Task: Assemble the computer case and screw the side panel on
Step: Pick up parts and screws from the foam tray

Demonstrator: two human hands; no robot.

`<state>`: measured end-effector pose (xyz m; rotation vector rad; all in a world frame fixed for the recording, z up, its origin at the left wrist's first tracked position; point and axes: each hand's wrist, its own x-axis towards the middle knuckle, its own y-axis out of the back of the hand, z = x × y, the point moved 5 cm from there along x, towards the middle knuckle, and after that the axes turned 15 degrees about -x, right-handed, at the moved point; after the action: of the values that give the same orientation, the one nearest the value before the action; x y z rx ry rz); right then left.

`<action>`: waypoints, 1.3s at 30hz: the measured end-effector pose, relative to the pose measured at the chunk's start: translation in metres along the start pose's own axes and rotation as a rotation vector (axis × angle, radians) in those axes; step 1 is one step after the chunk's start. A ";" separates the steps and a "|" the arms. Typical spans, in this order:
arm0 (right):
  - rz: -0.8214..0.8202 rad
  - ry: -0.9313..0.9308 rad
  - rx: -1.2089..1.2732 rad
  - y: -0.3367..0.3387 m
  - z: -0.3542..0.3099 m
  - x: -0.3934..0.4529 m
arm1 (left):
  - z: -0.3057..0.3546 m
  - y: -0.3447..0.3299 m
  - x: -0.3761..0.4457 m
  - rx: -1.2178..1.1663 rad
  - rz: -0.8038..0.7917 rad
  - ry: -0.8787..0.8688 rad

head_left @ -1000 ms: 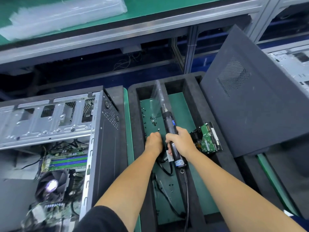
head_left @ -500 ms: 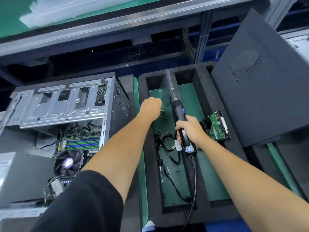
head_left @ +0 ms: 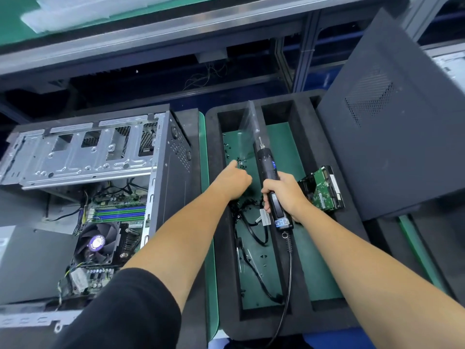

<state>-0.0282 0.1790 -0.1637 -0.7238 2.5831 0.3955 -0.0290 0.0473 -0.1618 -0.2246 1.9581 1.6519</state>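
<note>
My right hand (head_left: 283,195) is clenched around the one electric screwdriver (head_left: 270,182), its bit pointing away from me above the divider of the black foam tray (head_left: 329,321) and its cord trailing back toward me. My left hand (head_left: 235,181) reaches into the tray's left compartment with the fingers (head_left: 232,164) curled and a fingertip down among the loose black screws (head_left: 240,164) scattered on the green floor there; whether it is pinching one I cannot tell, and the screws are too small and many to count. The tray has two long compartments. A tangle of black cable (head_left: 251,230) lies in the left one, nearer to me than the screws. One bare hard drive (head_left: 324,190) rests tilted on the tray's right wall, just beside my right hand. One open computer case (head_left: 83,157) lies on the bench left of the tray, with one fan (head_left: 97,244) showing inside. One dark side panel (head_left: 392,137) leans tilted over the tray's right far corner.
</note>
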 end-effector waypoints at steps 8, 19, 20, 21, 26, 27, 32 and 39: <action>-0.006 -0.002 -0.009 0.001 0.002 0.002 | 0.013 -0.028 0.002 -0.183 -0.296 0.043; 0.003 0.017 -0.033 0.002 -0.002 -0.002 | -0.039 0.045 0.008 -0.649 0.138 0.192; 0.003 0.019 -0.036 0.002 -0.003 -0.003 | -0.041 0.048 0.009 -0.667 0.134 0.189; 0.004 0.019 -0.035 0.002 -0.003 -0.003 | -0.044 0.050 0.009 -0.681 0.117 0.196; 0.005 0.011 -0.018 0.002 -0.003 -0.003 | -0.062 0.068 0.004 -0.719 0.198 0.280; 0.004 0.010 -0.018 0.002 -0.003 -0.003 | -0.068 0.074 0.002 -0.754 0.269 0.311; 0.003 0.011 -0.010 0.002 -0.003 -0.002 | -0.089 0.095 -0.004 -0.852 0.524 0.459; 0.002 0.003 -0.003 0.001 0.000 0.001 | -0.089 0.080 0.006 -1.021 0.648 0.457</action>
<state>-0.0295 0.1799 -0.1643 -0.7235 2.5869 0.3999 -0.0989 -0.0179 -0.0896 -0.3906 1.3135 3.1741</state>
